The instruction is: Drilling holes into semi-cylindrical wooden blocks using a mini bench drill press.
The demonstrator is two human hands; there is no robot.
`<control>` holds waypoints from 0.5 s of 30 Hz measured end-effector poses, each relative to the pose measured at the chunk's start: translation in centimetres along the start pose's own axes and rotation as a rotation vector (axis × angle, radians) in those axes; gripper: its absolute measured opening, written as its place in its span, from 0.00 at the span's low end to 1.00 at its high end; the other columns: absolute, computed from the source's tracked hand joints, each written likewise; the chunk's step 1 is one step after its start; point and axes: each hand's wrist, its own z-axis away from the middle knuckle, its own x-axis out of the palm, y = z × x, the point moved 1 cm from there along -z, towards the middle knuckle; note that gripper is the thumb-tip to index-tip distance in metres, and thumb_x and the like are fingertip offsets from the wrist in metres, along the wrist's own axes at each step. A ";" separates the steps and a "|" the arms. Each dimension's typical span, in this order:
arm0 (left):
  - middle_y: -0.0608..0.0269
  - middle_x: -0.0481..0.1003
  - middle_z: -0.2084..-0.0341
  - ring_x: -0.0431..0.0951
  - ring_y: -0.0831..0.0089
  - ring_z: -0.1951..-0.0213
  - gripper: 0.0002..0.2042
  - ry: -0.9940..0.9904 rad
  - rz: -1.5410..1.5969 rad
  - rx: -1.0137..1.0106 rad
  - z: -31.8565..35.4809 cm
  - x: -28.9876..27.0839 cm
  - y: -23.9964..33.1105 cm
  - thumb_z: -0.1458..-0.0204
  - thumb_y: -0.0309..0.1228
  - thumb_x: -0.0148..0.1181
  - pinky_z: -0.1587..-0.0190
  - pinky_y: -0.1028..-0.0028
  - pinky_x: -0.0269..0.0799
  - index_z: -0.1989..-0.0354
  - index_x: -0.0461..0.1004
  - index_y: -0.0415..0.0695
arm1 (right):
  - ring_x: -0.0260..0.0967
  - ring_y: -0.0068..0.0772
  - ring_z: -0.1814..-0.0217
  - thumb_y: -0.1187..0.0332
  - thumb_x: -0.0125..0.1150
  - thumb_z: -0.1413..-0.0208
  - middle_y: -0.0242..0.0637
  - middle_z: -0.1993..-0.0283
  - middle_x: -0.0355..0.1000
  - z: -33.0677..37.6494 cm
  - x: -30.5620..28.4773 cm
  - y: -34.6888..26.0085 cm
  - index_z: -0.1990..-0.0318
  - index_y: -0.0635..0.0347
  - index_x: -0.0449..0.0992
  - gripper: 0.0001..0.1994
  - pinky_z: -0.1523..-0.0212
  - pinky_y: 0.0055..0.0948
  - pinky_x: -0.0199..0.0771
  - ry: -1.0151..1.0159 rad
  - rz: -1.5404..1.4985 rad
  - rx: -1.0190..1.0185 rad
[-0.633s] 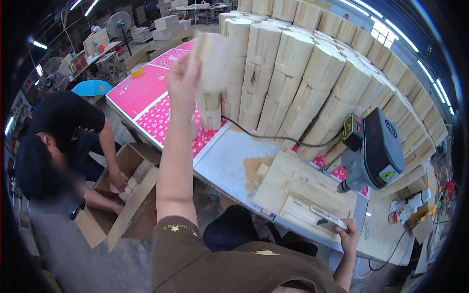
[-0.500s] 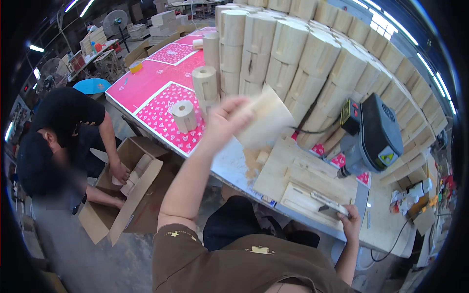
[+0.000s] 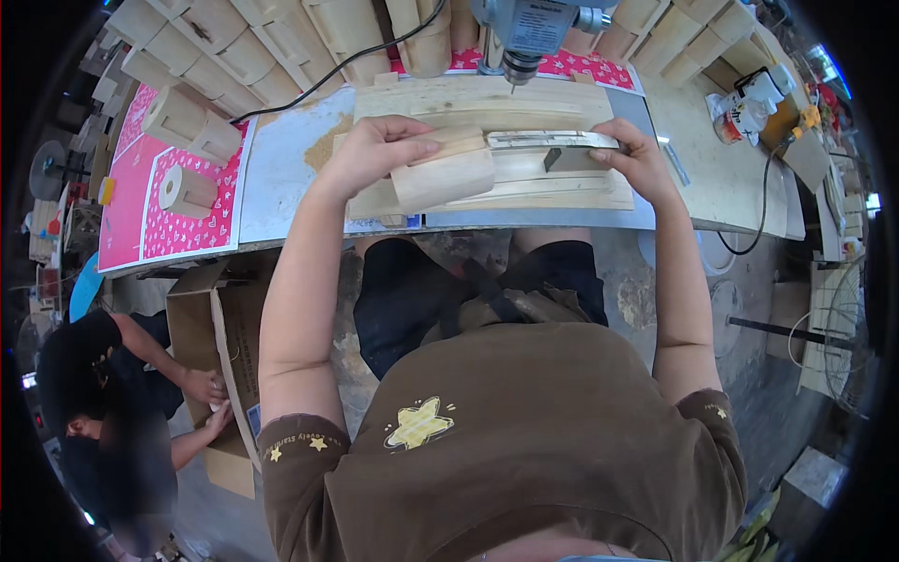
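Observation:
My left hand [image 3: 382, 155] is closed around the edge of a pale, rounded wooden block [image 3: 449, 183], which lies lengthwise over a wooden board [image 3: 581, 195]. The thumb presses on the block's upper side. In my right hand [image 3: 637, 157] is one end of a narrow, light-coloured bar [image 3: 538, 140] with a dark flat plate [image 3: 571, 159] sticking out below it. The bar's other end meets or nearly meets the block's right end; whether they touch I cannot tell. Just beyond stands a drill press [image 3: 529, 37], its bit above the board.
Stacked wooden blocks [image 3: 290, 47] line the bench's far side, with a black cable [image 3: 346, 66] in front. A hollow wooden cylinder [image 3: 187, 192] stands on pink patterned sheeting [image 3: 122, 187]. At lower left a person [image 3: 112, 403] reaches into a cardboard box [image 3: 201, 318].
My left hand has brought the wooden block down to the board beside the bar. My right hand still holds the bar. The view has swung right, towards the drill press.

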 end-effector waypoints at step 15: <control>0.52 0.73 0.67 0.74 0.64 0.64 0.13 0.934 0.290 0.340 -0.5 8.8 -2.2 0.45 0.34 0.53 0.61 0.71 0.68 0.61 0.73 0.35 | 0.67 0.31 0.60 0.78 0.64 0.58 0.35 0.65 0.69 0.8 3.2 -1.5 0.60 0.62 0.75 0.14 0.59 0.25 0.65 0.037 0.199 -0.199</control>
